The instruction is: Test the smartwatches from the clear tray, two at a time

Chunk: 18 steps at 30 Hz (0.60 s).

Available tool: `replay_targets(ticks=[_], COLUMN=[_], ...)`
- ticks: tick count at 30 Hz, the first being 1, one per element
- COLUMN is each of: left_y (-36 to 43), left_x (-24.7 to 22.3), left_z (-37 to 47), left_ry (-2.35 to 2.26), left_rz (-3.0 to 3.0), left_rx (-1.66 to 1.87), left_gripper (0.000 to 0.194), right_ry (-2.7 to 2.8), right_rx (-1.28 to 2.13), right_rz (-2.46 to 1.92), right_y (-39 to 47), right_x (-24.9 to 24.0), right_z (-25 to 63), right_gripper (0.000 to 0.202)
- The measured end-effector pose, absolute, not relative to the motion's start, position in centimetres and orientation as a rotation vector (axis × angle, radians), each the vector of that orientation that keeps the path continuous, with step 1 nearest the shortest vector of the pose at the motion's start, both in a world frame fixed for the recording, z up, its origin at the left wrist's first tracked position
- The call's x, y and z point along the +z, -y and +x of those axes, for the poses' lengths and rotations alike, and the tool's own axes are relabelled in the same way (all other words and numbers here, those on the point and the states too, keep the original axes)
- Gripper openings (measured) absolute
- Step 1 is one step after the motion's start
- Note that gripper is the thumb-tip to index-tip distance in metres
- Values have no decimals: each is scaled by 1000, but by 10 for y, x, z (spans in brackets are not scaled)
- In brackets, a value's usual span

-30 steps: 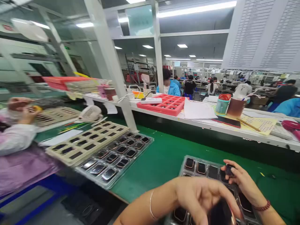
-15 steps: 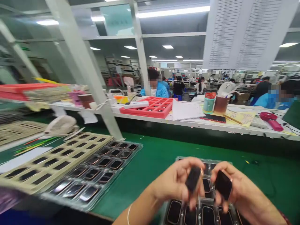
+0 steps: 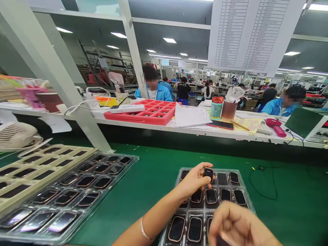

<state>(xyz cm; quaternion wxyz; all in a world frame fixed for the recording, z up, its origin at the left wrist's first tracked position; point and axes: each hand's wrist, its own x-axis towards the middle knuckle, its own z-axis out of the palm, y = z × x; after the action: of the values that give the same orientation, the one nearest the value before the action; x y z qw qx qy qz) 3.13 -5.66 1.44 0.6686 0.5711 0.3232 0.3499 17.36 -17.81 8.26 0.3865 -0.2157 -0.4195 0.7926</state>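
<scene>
My left hand [image 3: 198, 177] pinches a dark smartwatch body [image 3: 208, 173] between thumb and fingers, above the far rows of a clear plastic tray [image 3: 252, 201]. Rectangular watch bodies with rose-gold rims, such as the near-row watch [image 3: 176, 229], lie in the tray's compartments. Blurred by motion, my right hand [image 3: 241, 223] is closed with curled fingers over the tray's near right part. A dark shape shows beneath its fingertips, cut off by the picture's bottom edge; I cannot make out what it is. Watches under both hands are partly hidden.
At left, a second clear tray [image 3: 102, 194] of watches lies beside a beige tray [image 3: 84, 155] of dark screens. A white fan [image 3: 19, 136], a slanted post [image 3: 89, 126] and a thin cable [image 3: 275, 191] share the green bench. The shelf [image 3: 153, 128] holds a red tray [image 3: 140, 118]. Co-workers sit beyond.
My hands have moved apart: the left went farther over the tray with its watch, the right came down and nearer. The view has turned right, showing more of the tray.
</scene>
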Motion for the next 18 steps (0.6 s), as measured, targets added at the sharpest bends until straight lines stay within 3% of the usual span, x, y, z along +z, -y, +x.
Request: replay_targets(ticks=[3,7,14,18], left_y=[58,59,62,64], left_x=[16,16,11,19], left_z=[29,27,25,23], left_ry=[-776,-814,-741,-675], left_rz=[1328,1352,1370,1316], left_rx=[840,838,863,839], left_gripper=[33,41,28,35], right_ry=[1113,1208,1282,1305], right_rx=[1798,1536,1513,1491], right_rz=[-662,-953,-965,-963], right_y=[147,104,86,90], right_x=[65,33,6,15], right_z=[190,216,226,220], right_gripper=[41,44,35,37])
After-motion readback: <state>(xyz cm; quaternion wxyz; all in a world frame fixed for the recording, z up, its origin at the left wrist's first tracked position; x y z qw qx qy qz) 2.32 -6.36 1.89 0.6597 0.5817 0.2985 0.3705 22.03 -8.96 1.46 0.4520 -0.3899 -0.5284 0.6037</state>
